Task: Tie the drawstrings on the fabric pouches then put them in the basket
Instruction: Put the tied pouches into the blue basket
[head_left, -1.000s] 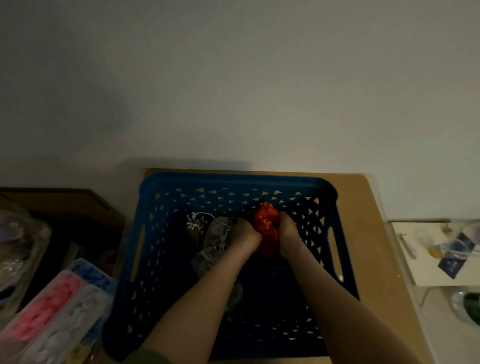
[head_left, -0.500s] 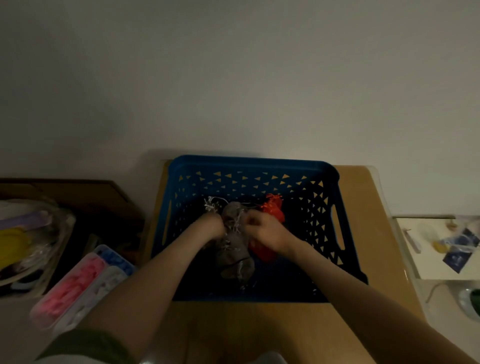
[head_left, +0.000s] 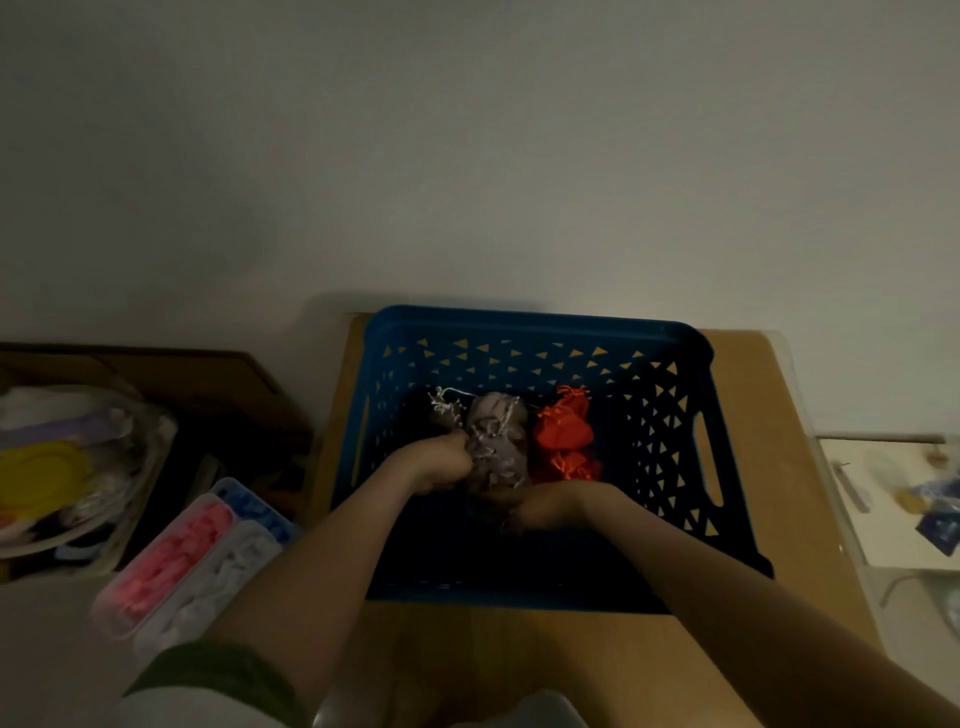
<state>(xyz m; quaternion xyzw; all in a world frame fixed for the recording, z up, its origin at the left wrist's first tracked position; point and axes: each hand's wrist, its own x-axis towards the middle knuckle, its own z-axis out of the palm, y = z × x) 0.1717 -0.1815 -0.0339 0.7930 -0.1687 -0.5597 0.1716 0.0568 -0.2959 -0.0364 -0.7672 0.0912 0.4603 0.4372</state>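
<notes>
Grey pouch (head_left: 496, 441) inside the blue basket (head_left: 535, 332) on the surface (head_left: 753, 415), beside red pouches (head_left: 563, 434); left hand (head_left: 439, 462) fingers curled on its side; right hand (head_left: 545, 506) at its lower end, its fingers' state not discernible in shadow; cloth probably soft and light, best held at the gathered neck.

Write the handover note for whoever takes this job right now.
Left-hand grip holds the grey fabric pouch inside the blue plastic basket. Right-hand grip is at the pouch's near end; its hold is too dark to read.
Done: two red fabric pouches lie in the basket beside the grey one.
Left: check the grey pouch's drawstring knot, release it.
</notes>
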